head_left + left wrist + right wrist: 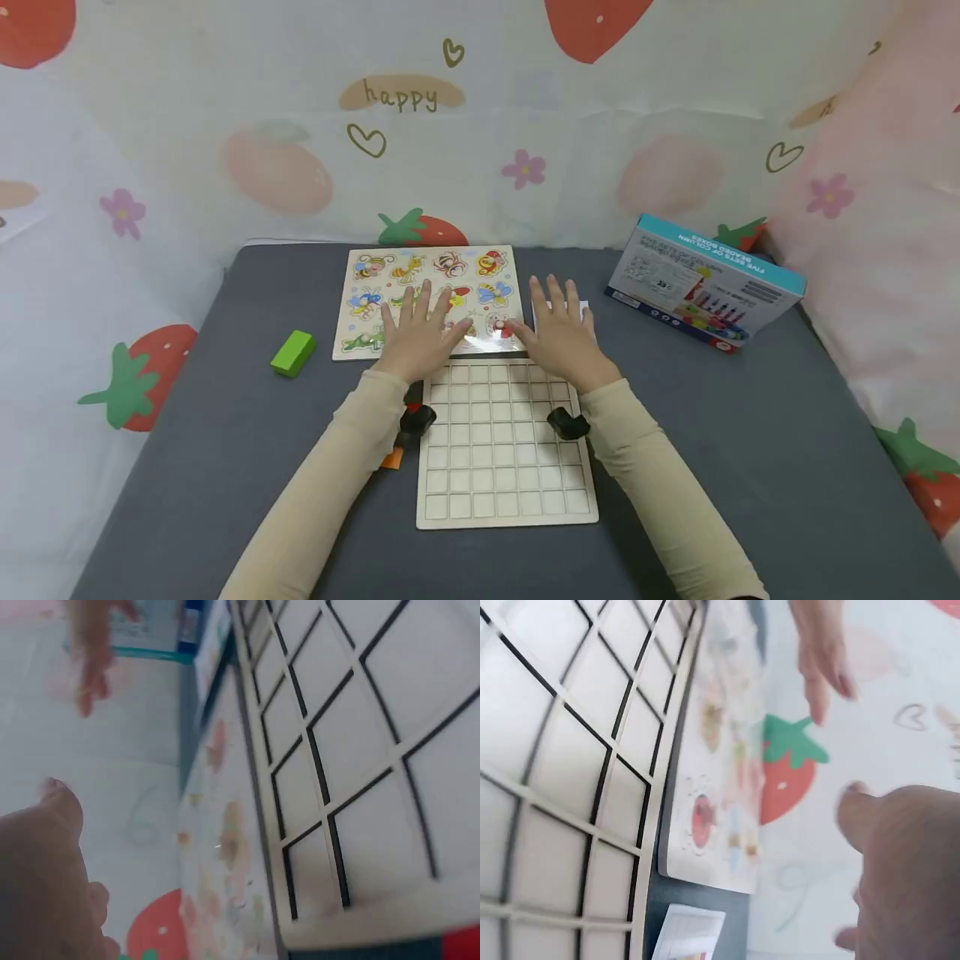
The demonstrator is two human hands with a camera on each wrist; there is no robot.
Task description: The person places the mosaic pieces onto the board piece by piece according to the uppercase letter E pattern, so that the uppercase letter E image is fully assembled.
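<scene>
Both hands are spread with straight fingers, holding nothing. My left hand is over the near part of a wooden puzzle board with colourful insect pictures. My right hand overlaps that board's near right corner and a small white paper card. Below both palms lies a pale wooden grid board with rows of square cells. The left wrist view shows the left hand raised above the boards, its thumb toward the other hand. Likewise raised is the right hand in the right wrist view.
A bright green block lies left of the puzzle board. At the right back, a printed toy box stands near the table edge. An orange piece shows beside the left sleeve. Black wrist cameras hang over the grid board.
</scene>
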